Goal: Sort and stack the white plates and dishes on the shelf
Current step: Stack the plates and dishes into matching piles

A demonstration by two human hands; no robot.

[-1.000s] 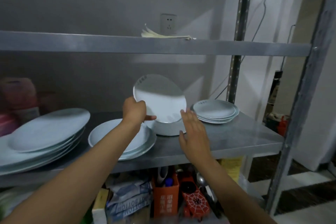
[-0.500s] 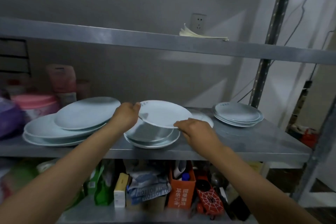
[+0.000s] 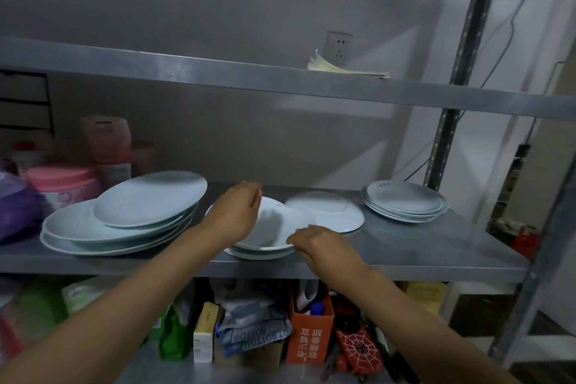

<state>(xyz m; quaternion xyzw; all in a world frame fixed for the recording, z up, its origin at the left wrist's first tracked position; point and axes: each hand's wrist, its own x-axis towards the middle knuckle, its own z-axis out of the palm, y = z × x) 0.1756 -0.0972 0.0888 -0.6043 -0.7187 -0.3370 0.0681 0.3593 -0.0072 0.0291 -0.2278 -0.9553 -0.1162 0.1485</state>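
Hands, left (image 3: 237, 212) and right (image 3: 314, 241), flank stacked dishes (image 3: 268, 234).

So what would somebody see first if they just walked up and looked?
Probably the two hands, left hand and right hand, at the middle stack of dishes. Next, the big plates piled crookedly to the left, and the neat small stack on the right of the shelf.

Middle shelf (image 3: 436, 246), frame centre: deep white dish (image 3: 274, 227) atop a short stack, left hand (image 3: 237, 212) on its left rim, right hand (image 3: 318, 243) at its front-right edge. Large plates (image 3: 124, 221) at left; inverted plate (image 3: 330, 212) just right; small plates (image 3: 405, 201) far right.
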